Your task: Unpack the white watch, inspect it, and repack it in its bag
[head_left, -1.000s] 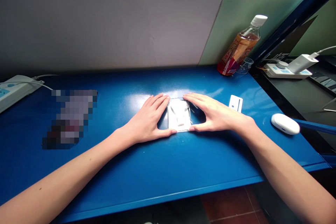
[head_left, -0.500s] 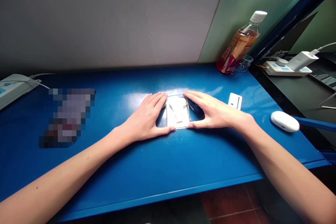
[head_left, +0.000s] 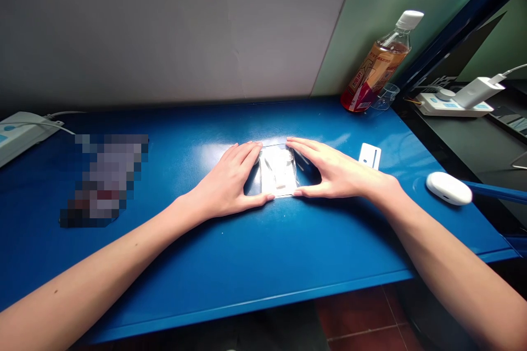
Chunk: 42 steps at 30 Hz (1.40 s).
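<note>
Between my two hands, flat on the blue desk (head_left: 230, 263), lies a small clear plastic packet (head_left: 278, 171) with something white inside; glare hides the details. My left hand (head_left: 234, 181) holds its left side, fingertips at the far corner and thumb at the near corner. On the opposite side, my right hand (head_left: 325, 170) grips the packet likewise, with its thumb at the near edge and fingers at the far edge. A small white card-like piece with a slot (head_left: 369, 156) lies just beyond my right wrist.
A drink bottle (head_left: 376, 68) leans at the back right beside a small clear cup (head_left: 386, 97). A white rounded case (head_left: 448, 188) sits near the right edge. Power strips stand at left (head_left: 28, 134) and right (head_left: 453, 104). A pixelated object (head_left: 109, 178) lies on the left.
The view has shifted slightly, so the desk appears a little higher. Both hands keep the same hold on the packet.
</note>
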Each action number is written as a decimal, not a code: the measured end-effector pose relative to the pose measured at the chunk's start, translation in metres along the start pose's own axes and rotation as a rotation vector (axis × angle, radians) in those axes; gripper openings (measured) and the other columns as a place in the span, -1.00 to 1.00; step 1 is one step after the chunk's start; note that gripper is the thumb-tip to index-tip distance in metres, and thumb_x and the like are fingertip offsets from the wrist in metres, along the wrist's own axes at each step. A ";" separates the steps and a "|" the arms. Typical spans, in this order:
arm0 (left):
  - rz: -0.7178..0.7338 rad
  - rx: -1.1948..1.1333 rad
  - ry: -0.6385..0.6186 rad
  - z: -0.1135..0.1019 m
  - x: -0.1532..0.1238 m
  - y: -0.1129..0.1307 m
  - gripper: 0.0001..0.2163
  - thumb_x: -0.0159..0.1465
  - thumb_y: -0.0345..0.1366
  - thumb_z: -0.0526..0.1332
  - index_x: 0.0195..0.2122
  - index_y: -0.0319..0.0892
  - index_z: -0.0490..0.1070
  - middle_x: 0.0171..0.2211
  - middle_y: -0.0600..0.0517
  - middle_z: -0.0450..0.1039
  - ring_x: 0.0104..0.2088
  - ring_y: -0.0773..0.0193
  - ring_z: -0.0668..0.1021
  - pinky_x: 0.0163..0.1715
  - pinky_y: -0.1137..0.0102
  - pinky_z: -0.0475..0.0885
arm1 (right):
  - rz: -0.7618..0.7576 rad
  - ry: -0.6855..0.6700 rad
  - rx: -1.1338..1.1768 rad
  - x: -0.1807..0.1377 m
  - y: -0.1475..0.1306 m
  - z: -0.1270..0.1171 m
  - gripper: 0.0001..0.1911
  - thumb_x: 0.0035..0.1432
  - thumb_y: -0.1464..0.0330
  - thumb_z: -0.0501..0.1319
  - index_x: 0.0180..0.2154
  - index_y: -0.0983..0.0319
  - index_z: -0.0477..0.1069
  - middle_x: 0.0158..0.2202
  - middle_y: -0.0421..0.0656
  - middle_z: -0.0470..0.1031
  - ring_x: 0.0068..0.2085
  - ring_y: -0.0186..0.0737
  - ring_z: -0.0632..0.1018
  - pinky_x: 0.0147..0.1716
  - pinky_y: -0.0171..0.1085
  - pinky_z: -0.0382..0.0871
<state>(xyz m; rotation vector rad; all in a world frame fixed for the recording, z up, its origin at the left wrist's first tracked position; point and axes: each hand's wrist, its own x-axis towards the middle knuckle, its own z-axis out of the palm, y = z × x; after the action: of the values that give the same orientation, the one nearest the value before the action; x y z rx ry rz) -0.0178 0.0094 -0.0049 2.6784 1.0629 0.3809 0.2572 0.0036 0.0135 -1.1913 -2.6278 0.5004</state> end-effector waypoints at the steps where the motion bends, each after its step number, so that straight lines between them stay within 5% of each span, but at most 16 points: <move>1: -0.001 -0.005 0.000 0.000 0.000 0.000 -0.11 0.22 0.18 0.22 0.39 -0.34 0.01 0.36 -0.37 0.12 0.35 -0.27 0.22 0.33 -0.12 0.12 | -0.004 0.002 0.003 0.000 0.000 0.000 0.03 0.09 -0.01 0.34 0.38 0.43 0.04 0.40 0.24 0.11 0.38 0.22 0.22 0.32 0.12 0.20; 8: -0.011 0.019 -0.018 -0.002 -0.001 0.000 -0.13 0.27 0.12 0.20 0.40 -0.41 -0.02 0.38 -0.41 0.05 0.38 -0.22 0.17 0.35 -0.06 0.09 | -0.020 0.053 -0.017 -0.001 0.000 -0.001 -0.05 0.10 -0.02 0.34 0.33 0.40 0.16 0.34 0.22 0.24 0.31 0.21 0.33 0.26 0.09 0.29; 15: -0.052 -0.002 0.023 -0.001 -0.003 0.000 -0.35 0.38 -0.03 0.10 0.37 -0.35 0.06 0.40 -0.37 0.00 0.39 -0.14 0.16 0.33 -0.01 0.18 | 0.071 0.204 -0.090 0.000 0.001 -0.002 -0.40 0.21 0.06 0.27 0.15 0.28 0.39 -0.03 0.09 0.56 -0.05 0.12 0.57 -0.08 -0.01 0.47; 19: -0.088 -0.056 0.102 0.001 -0.002 0.000 -0.53 0.46 -0.17 -0.05 0.31 -0.29 0.16 0.35 -0.31 0.12 0.36 -0.05 0.24 0.30 0.02 0.24 | 0.110 0.140 0.028 0.001 0.000 -0.002 -0.42 0.25 0.10 0.25 0.20 0.26 0.34 -0.32 -0.10 0.59 -0.33 -0.10 0.57 -0.33 -0.20 0.40; 23: -0.046 -0.055 0.094 0.003 -0.002 -0.002 -0.49 0.42 -0.05 0.06 0.27 -0.28 0.25 0.29 -0.30 0.25 0.31 -0.10 0.32 0.29 0.00 0.26 | 0.097 0.035 0.181 0.001 -0.004 -0.003 -0.38 0.26 0.14 0.25 0.27 0.22 0.27 -0.43 -0.22 0.54 -0.46 -0.23 0.50 -0.44 -0.28 0.30; 27: -0.018 -0.050 0.078 0.003 -0.002 -0.005 -0.42 0.37 0.02 0.14 0.27 -0.28 0.25 0.27 -0.29 0.29 0.31 -0.15 0.31 0.29 -0.06 0.24 | 0.072 0.066 0.184 0.000 0.001 -0.006 -0.37 0.24 0.17 0.27 0.27 0.24 0.28 -0.40 -0.20 0.52 -0.42 -0.21 0.50 -0.40 -0.26 0.33; 33: -0.023 -0.090 0.071 0.003 -0.001 -0.009 -0.37 0.33 0.06 0.20 0.27 -0.30 0.26 0.28 -0.30 0.29 0.32 -0.14 0.29 0.29 -0.05 0.24 | 0.044 0.104 0.028 -0.002 0.012 -0.009 -0.23 0.15 -0.01 0.31 0.29 0.19 0.29 -0.03 0.02 0.49 -0.10 0.03 0.55 -0.15 -0.10 0.45; 42: -0.061 -0.144 0.088 0.001 -0.001 -0.007 -0.31 0.22 0.16 0.29 0.24 -0.19 0.31 0.22 -0.24 0.37 0.30 -0.18 0.33 0.24 -0.05 0.30 | 0.059 0.061 0.100 -0.001 0.012 -0.007 -0.22 0.09 -0.02 0.35 0.27 0.14 0.31 0.05 0.02 0.47 0.03 0.11 0.53 0.00 0.01 0.47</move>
<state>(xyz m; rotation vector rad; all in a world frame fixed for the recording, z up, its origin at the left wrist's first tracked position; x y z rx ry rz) -0.0229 0.0139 -0.0078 2.5176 1.0939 0.5458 0.2685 0.0123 0.0152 -1.2362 -2.4913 0.5895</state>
